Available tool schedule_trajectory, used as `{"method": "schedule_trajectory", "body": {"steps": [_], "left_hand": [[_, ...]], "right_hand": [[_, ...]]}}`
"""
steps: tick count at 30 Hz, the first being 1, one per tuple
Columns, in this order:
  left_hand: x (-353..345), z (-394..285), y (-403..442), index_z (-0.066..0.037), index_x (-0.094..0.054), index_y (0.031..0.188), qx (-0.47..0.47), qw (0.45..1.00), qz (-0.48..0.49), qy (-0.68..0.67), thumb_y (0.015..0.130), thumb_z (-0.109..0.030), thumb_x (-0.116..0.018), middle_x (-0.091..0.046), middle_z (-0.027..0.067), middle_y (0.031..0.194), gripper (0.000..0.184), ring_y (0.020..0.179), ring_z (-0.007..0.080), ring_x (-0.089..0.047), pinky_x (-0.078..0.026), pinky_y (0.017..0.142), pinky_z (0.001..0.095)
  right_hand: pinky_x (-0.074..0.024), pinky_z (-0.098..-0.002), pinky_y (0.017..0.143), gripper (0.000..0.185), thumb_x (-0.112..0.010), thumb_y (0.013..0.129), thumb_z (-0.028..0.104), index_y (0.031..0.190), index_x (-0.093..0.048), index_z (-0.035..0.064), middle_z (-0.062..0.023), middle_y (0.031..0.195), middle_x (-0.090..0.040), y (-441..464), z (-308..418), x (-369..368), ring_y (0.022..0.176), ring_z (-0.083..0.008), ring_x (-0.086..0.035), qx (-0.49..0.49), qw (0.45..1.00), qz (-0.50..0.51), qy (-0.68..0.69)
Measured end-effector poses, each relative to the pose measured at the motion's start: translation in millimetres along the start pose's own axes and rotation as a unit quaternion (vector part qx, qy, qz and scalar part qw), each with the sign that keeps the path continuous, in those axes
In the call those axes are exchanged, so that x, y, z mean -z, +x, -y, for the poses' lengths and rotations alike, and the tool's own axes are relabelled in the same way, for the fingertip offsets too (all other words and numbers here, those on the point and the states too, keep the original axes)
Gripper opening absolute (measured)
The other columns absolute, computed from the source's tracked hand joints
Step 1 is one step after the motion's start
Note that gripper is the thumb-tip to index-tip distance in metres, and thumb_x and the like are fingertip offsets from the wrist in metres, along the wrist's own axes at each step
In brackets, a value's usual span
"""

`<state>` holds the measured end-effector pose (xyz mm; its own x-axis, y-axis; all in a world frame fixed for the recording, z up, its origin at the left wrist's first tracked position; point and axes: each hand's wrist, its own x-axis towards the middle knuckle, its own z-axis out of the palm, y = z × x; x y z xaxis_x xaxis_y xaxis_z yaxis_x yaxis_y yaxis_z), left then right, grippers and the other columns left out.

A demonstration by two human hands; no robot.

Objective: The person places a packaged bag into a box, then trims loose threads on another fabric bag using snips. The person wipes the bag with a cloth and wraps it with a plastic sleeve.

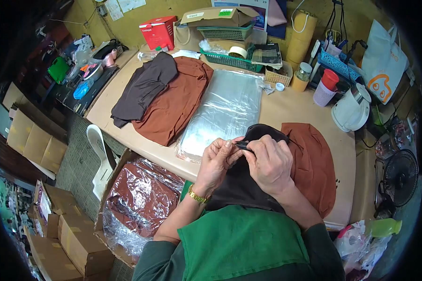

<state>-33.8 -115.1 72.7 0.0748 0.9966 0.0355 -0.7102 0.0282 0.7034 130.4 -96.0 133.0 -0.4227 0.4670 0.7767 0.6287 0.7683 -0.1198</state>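
As it lies left of the hands, the left rust cloth (184, 110), partly under a folded dark cloth (147, 84), looks soft and light. Next on the table (279, 105) come clear plastic bags (222, 110), thin and probably slippery. The left hand (216, 157) is pinched closed at the fingertips; what lies between them is too small to tell. In front of the person, the black cloth (239, 182) spreads beneath both hands over the near table edge; it should be limp, easy to crease and best held by a hem, close to the spot being worked. Above it, a small black piece (242, 145), seemingly stiff and best taken by its sides, is gripped by the right hand (271, 161). Farthest right, the right rust cloth (314, 166) lies loosely rumpled, likely just as pliant.
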Motion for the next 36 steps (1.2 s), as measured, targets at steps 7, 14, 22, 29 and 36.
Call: {"method": "schedule_trajectory", "body": {"steps": [7,14,22,29,36], "left_hand": [[-6.5,2.5,-0.7,-0.004,-0.054,0.09,-0.01,0.999,-0.036,0.035,0.102,-0.018,-0.054,-0.066,0.0142,0.112,0.019,0.08,0.0073,-0.061,-0.056,0.079,0.0245],[-14.8,4.7,-6.5,-0.003,-0.053,0.095,-0.045,0.998,-0.002,0.05,0.103,-0.017,-0.053,-0.065,0.0182,0.118,0.016,0.095,0.0157,-0.066,-0.057,0.088,0.0312],[49.8,-60.6,10.8,0.0,-0.065,0.101,-0.285,0.901,-0.234,0.228,0.106,-0.031,-0.04,-0.064,0.0103,0.101,0.04,0.096,0.0167,-0.06,-0.047,0.085,0.0303],[-4.0,-16.1,19.9,-0.001,-0.066,0.11,-0.245,0.79,-0.072,0.557,0.085,-0.014,-0.073,-0.06,0.0111,0.103,0.029,0.09,0.022,-0.061,-0.05,0.077,0.0319],[33.6,-28.9,15.9,0.001,-0.061,0.076,-0.231,0.807,-0.107,0.533,0.094,-0.012,-0.065,-0.052,0.0031,0.06,0.023,0.058,0.007,-0.042,-0.037,0.052,0.027]], "right_hand": [[-0.0347,-0.0346,0.057,0.03,-0.08,0.066,0.007,0.084,-0.056,0.0084,-0.0033,0.074,-0.051,3.5,3.5,4.6,0.063,-0.0195,-0.054,-0.004,1.0,0.018,-0.016],[-0.0459,-0.0351,0.06,0.019,-0.072,0.079,0.006,0.094,-0.06,0.004,-0.0074,0.082,-0.057,3.2,-4.7,1.2,0.068,-0.0241,-0.061,-0.157,0.962,-0.035,0.222],[-0.0399,-0.0211,0.056,0.021,-0.066,0.095,0.019,0.089,-0.062,-0.0006,0.001,0.066,-0.057,-22.5,-59.0,-30.2,0.06,-0.0055,-0.052,-0.368,0.82,0.126,0.42],[-0.0411,-0.0209,0.057,0.021,-0.064,0.096,0.018,0.085,-0.06,0.0005,0.0011,0.064,-0.057,-23.8,-53.7,-42.9,0.059,-0.0041,-0.054,-0.34,0.821,0.083,0.451],[-0.039,-0.0228,0.056,0.026,-0.063,0.097,0.017,0.075,-0.057,0.0045,0.0001,0.06,-0.057,-35.3,-96.8,-38.5,0.058,-0.0051,-0.051,-0.379,0.844,-0.037,0.378]]}}
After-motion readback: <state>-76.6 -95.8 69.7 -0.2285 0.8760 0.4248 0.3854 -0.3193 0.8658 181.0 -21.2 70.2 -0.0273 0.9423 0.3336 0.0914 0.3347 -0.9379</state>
